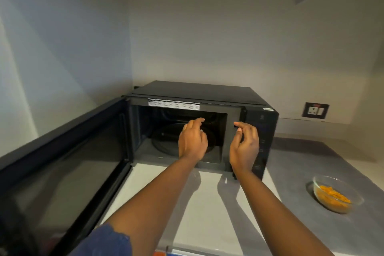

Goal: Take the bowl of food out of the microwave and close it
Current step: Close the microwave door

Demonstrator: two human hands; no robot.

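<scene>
**Microwave open, bowl out on the tabletop, both hands at the cavity mouth**

From my feed, the largest thing is the black microwave (pixel 199 110), set in the corner against two pale walls. Its door (pixel 62 172) is swung wide to the left, the glass panel facing me. I see the glass turntable (pixel 166 141) inside the cavity, with nothing on it that I can make out.

The tabletop (pixel 207 203) is white straight ahead and grey to the right. A wall socket (pixel 315 110) sits on the back wall, right of the microwave.

Left hand (pixel 192 141) reaches into the cavity opening, above the turntable; its fingers (pixel 196 121) are loosely spread and curled, holding nothing. Right hand (pixel 245 147) hangs in front of the frame between the cavity and the control panel, fingers half-curled and apart, thumb near the forefinger, also gripping nothing. A blue sleeve (pixel 110 241) shows on the left arm.

The glass bowl (pixel 337 193) with orange food in it rests on the grey tabletop, well apart from the microwave, to its right.
</scene>
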